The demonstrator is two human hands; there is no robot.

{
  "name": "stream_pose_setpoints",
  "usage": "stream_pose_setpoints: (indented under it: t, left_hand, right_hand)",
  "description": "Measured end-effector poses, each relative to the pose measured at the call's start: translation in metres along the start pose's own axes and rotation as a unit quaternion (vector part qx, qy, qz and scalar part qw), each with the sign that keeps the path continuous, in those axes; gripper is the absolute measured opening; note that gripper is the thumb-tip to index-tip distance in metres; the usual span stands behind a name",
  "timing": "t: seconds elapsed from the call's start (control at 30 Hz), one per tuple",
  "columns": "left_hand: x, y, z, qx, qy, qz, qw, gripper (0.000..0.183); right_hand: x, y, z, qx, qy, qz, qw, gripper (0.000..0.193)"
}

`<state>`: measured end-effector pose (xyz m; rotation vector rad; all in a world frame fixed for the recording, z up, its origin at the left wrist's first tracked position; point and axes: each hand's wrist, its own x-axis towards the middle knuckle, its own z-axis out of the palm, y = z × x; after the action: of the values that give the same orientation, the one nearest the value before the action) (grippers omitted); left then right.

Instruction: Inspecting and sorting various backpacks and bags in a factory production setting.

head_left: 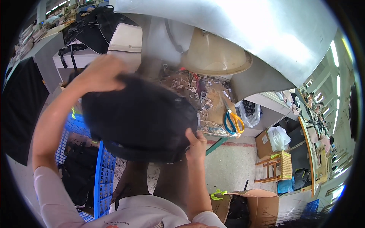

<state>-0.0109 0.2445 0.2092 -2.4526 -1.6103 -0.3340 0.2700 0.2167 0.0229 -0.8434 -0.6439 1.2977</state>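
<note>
A large black fabric piece [140,117], bag-like in shape and blurred by motion, hangs in front of me above my legs. My left hand [102,72] is at its upper left edge, smeared by motion, with the fingers curled over the cloth. At its right end my right hand [196,145] grips the edge, thumb on top and the other fingers partly hidden. Beyond the cloth, a pair of scissors [232,121] with one blue and one orange handle loop lies on the scrap-strewn worktop [215,100].
A beige dome [216,53] and a shiny metal hood [243,22] overhang the worktop. Below left stands a blue plastic crate [103,178] with black pieces inside. An open cardboard box [262,207] sits at lower right, with a wooden stool [281,167] farther off.
</note>
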Motion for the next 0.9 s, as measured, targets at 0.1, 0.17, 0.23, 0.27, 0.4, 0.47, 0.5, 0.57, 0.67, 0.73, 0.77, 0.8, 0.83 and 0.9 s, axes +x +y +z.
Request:
stream_pose_setpoints:
  t: [0.1,0.17,0.23,0.27,0.4,0.47,0.5,0.57,0.67,0.73,0.77,0.8,0.83,0.9]
  left_hand:
    - [-0.077,-0.035,-0.008,-0.139,-0.155,-0.092,0.974,0.034]
    - [-0.129,-0.022,-0.029,-0.285,-0.177,-0.287,0.897,0.036]
    - [-0.233,-0.052,-0.018,-0.187,0.069,-0.353,0.914,0.033]
    - [-0.256,-0.039,-0.029,-0.200,0.077,-0.418,0.883,0.033]
    - [-0.264,-0.004,-0.033,-0.342,0.012,-0.566,0.750,0.040]
    - [-0.263,0.014,-0.004,-0.348,0.116,-0.607,0.705,0.039]
    - [-0.265,0.011,0.007,-0.455,0.077,-0.600,0.654,0.035]
    - [-0.247,0.023,0.032,-0.540,0.128,-0.598,0.578,0.026]
    - [-0.226,0.025,0.081,-0.513,0.137,-0.666,0.524,0.029]
    - [-0.215,0.030,0.093,-0.537,0.157,-0.674,0.482,0.029]
    - [-0.209,0.036,0.097,-0.536,0.167,-0.688,0.460,0.029]
    - [-0.202,0.044,0.086,-0.564,0.175,-0.664,0.458,0.028]
    - [-0.204,0.045,0.085,-0.564,0.174,-0.664,0.460,0.028]
    - [-0.202,0.046,0.081,-0.710,0.103,-0.548,0.429,0.022]
  right_hand:
    - [-0.006,-0.009,0.025,-0.334,-0.132,-0.045,0.932,0.038]
    - [-0.011,0.018,0.044,-0.464,-0.183,-0.211,0.841,0.047]
    - [-0.045,0.028,0.082,-0.466,-0.221,-0.348,0.783,0.051]
    - [-0.064,0.026,0.098,-0.427,-0.291,-0.317,0.795,0.050]
    - [-0.125,0.022,0.124,-0.285,-0.520,-0.186,0.783,0.062]
    - [-0.150,0.013,0.138,-0.238,-0.601,-0.170,0.744,0.068]
    - [-0.161,0.006,0.143,-0.273,-0.608,-0.199,0.719,0.073]
    - [-0.182,0.009,0.152,-0.295,-0.638,-0.223,0.676,0.079]
    - [-0.188,0.042,0.144,-0.504,-0.540,-0.289,0.609,0.083]
    - [-0.183,0.064,0.131,-0.530,-0.499,-0.314,0.610,0.085]
    - [-0.175,0.069,0.124,-0.541,-0.466,-0.274,0.645,0.081]
    - [-0.167,0.073,0.118,-0.550,-0.428,-0.232,0.679,0.078]
    - [-0.157,0.075,0.108,-0.494,-0.413,-0.263,0.718,0.072]
    - [-0.129,0.060,0.095,-0.393,-0.377,-0.304,0.781,0.056]
